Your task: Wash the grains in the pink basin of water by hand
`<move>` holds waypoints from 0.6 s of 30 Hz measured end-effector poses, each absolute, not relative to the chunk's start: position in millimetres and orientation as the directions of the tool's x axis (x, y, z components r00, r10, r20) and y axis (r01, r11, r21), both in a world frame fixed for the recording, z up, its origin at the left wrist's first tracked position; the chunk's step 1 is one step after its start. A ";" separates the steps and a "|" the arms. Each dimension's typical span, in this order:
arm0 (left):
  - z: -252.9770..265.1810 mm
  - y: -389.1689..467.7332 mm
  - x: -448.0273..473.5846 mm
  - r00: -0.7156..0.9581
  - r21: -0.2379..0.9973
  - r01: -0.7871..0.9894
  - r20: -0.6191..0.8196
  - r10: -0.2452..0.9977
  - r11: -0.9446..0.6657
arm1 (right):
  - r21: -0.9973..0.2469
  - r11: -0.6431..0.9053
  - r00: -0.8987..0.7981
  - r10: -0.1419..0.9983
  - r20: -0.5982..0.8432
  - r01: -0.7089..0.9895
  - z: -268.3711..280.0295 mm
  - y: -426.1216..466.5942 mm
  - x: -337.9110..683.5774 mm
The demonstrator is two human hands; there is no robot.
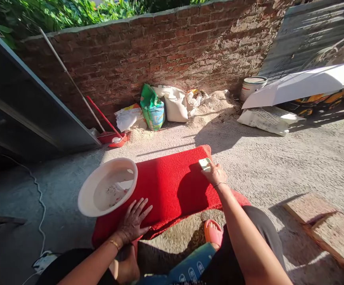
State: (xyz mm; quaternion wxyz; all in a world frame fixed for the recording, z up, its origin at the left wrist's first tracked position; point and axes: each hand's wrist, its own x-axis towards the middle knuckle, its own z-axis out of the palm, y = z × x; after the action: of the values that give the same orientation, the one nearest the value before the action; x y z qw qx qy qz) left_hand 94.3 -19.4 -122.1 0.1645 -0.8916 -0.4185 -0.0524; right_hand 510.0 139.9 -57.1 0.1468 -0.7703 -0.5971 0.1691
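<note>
The right hand (215, 174) is extended forward and curled over a small pale green rectangular block (205, 164), possibly soap or a scrubbing pad; the fingers close on its near end and press it against the red pile mat (172, 186) at the mat's far right corner. The block protrudes from the hand up and to the left, its long axis running roughly along the mat's far edge. The left hand (133, 222) lies flat, fingers spread and fully open, holding nothing, palm down on the near left part of the same mat. The mat lies on the concrete floor (278, 166), long axis left to right across the view, between the two hands; most of its surface lies left of the right hand and beyond the left hand. The right hand is the one nearer the block; the left is well apart from it. Just beyond the left hand a shallow white plastic basin (108, 186) sits tilted on the mat's left end, holding a little water. Further out, a red dustpan (112, 137) and several filled sacks (162, 105) stand against a brick wall (160, 47).
</note>
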 end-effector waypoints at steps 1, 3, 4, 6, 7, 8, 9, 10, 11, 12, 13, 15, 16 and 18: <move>-122.8 -19.9 94.4 0.639 -0.237 0.768 0.227 0.735 -0.594 | -0.422 -0.323 0.314 0.945 -0.093 0.847 -55.0 140.5 521.9; -124.0 -21.1 94.8 0.624 -0.209 0.781 0.214 0.752 -0.588 | -0.405 -0.425 0.431 0.899 -0.080 0.810 -51.7 139.8 533.6; -124.5 -21.8 95.2 0.614 -0.196 0.789 0.205 0.762 -0.583 | -0.401 -0.438 0.452 0.890 -0.063 0.805 -50.6 139.1 532.6; -125.2 -23.2 96.5 0.596 -0.171 0.802 0.184 0.781 -0.572 | -0.409 -0.384 0.408 0.912 -0.031 0.828 -49.8 138.0 516.8; -125.5 -23.9 97.3 0.589 -0.159 0.808 0.172 0.790 -0.568 | -0.414 -0.330 0.353 0.935 -0.022 0.848 -49.9 137.4 502.2; -125.7 -24.4 98.1 0.581 -0.147 0.813 0.160 0.798 -0.563 | -0.418 -0.267 0.287 0.958 -0.015 0.869 -50.4 136.8 483.8; -126.0 -25.0 98.8 0.572 -0.132 0.820 0.148 0.807 -0.557 | -0.420 -0.201 0.216 0.976 -0.012 0.885 -51.1 136.0 462.1; -126.3 -25.4 99.4 0.563 -0.116 0.826 0.138 0.815 -0.551 | -0.422 -0.134 0.143 0.990 -0.010 0.897 -51.8 134.9 438.0; -126.7 -25.7 99.8 0.555 -0.098 0.832 0.127 0.822 -0.547 | -0.423 -0.071 0.074 0.997 -0.008 0.903 -52.6 133.4 412.4; -127.0 -26.0 100.2 0.548 -0.081 0.836 0.118 0.828 -0.542 | -0.425 -0.009 0.006 1.000 -0.007 0.905 -53.2 131.9 386.2; -127.3 -26.2 100.4 0.542 -0.067 0.840 0.111 0.833 -0.538 | -0.428 0.050 -0.058 0.998 -0.006 0.902 -53.7 130.4 360.7; -127.8 -26.6 100.6 0.535 -0.047 0.844 0.104 0.838 -0.534 | -0.425 0.151 -0.169 0.986 -0.006 0.892 -54.6 129.0 315.7; -127.9 -26.7 100.7 0.534 -0.038 0.845 0.104 0.839 -0.534 | -0.419 0.189 -0.213 0.977 -0.009 0.888 -55.2 129.6 298.3; -127.8 -26.8 101.0 0.534 -0.020 0.845 0.107 0.839 -0.535 | -0.396 0.237 -0.267 0.964 -0.020 0.887 -57.0 134.2 278.3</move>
State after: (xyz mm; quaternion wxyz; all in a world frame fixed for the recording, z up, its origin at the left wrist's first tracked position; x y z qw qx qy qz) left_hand 101.0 -26.8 -127.8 0.0344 -0.8750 -0.4811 -0.0421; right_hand 278.3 134.2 -57.0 0.1147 -0.5945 -0.7782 0.1667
